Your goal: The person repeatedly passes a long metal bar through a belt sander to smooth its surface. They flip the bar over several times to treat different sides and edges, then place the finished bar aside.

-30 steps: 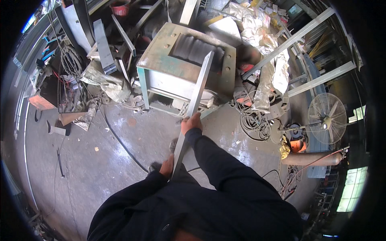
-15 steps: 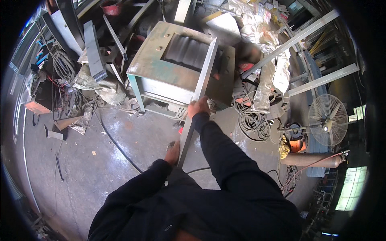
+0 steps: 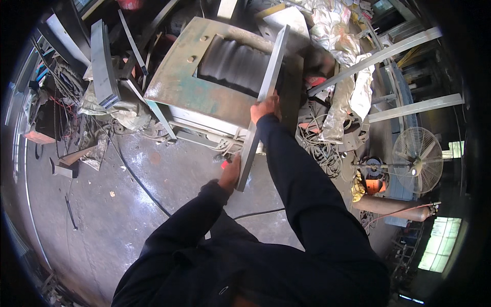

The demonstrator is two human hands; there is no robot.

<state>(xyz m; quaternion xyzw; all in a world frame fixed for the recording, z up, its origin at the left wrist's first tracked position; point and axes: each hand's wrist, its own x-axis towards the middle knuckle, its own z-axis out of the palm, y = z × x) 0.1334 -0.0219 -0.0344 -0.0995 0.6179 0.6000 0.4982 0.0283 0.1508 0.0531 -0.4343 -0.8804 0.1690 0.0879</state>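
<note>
A long grey metal bar [image 3: 250, 148], like square tube, slants away from me over a worn green and tan machine [image 3: 171, 77]. Its far part lies across the right side of an opening, where a dark ridged roller [image 3: 232, 66] shows, blurred. My right hand [image 3: 265, 109] is closed round the bar near its middle, at the machine's front edge. Close to the bar's near end, my left hand [image 3: 231, 175] grips its left side, the thumb pointing forward. Most of the left fingers are hidden behind the bar. A small red part [image 3: 224, 164] shows just beyond that hand.
Metal lengths [image 3: 105, 64] and a crumpled sack [image 3: 120, 110] lie left of the machine. Coiled cables [image 3: 319, 153], a standing fan [image 3: 417, 159] and a gas cylinder [image 3: 391, 205] are at right. Two bars [image 3: 378, 60] jut in there. A black cable [image 3: 138, 179] crosses the floor.
The bar and both hands have moved forward and slightly right, with the bar reaching farther over the machine. My view has shifted a little too. Both hands keep their grip.
</note>
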